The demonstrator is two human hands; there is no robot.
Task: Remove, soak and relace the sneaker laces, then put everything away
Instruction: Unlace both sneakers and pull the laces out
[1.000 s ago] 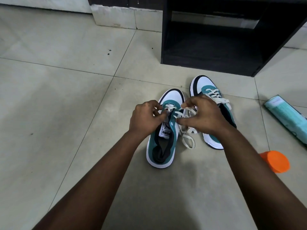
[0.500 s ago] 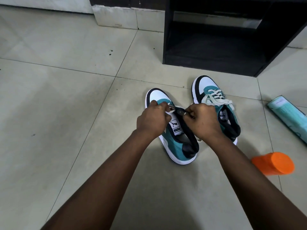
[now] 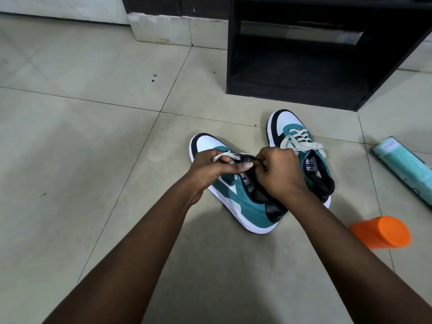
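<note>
Before the black cabinet (image 3: pixel 304 66), on tiled floor (image 3: pixel 70 160): near sneaker (image 3: pixel 243 202), second laced sneaker (image 3: pixel 301 146) just beside its right. Over near sneaker, left hand (image 3: pixel 210 169) pinching white lace (image 3: pixel 224 156), right hand (image 3: pixel 278 171) clenched at tongue, grasp unclear.

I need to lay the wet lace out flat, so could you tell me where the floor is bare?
Bare tiled floor spreads left of the near sneaker. It is crowded to the right: the laced sneaker, orange container and teal roll, with the black shelf unit behind.
</note>
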